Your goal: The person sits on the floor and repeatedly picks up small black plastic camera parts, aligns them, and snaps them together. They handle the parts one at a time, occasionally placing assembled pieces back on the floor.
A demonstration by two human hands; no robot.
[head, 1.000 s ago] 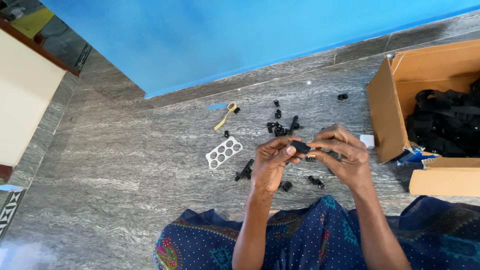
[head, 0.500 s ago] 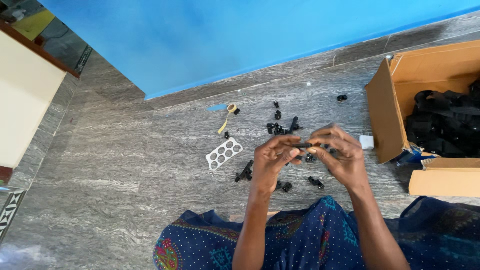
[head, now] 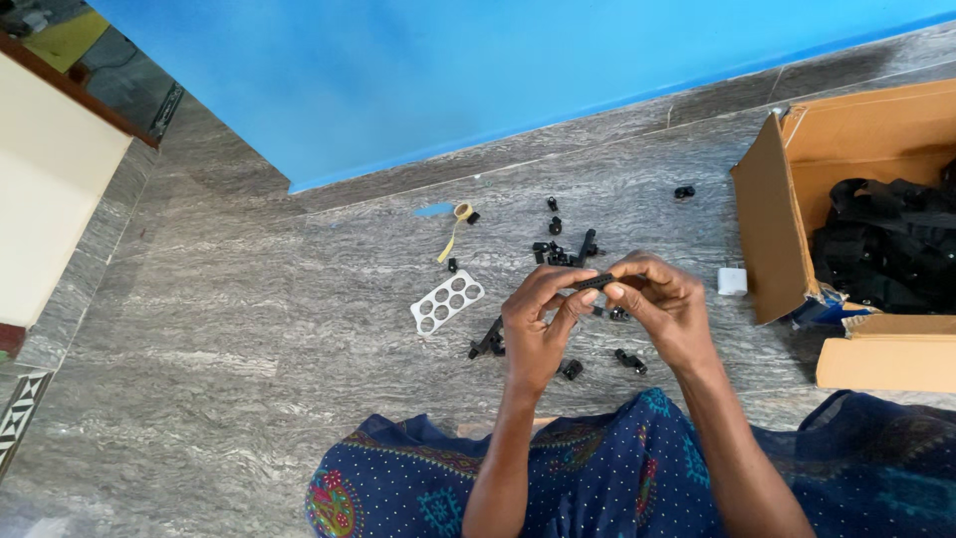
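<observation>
Both hands barely shifted; left hand [head: 538, 324] & right hand [head: 662, 304] grips pinch small black plastic piece [head: 595, 282] at ends — looks light, stiff.

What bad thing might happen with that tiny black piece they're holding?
The small black part is pinched only by fingertips of the left hand and right hand; it might slip and get lost among the loose black pieces on the grey floor. A knee might also scatter those pieces.

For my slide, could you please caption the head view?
Both hands, left and right, pinch a small black part above scattered black pieces on grey stone floor.
</observation>
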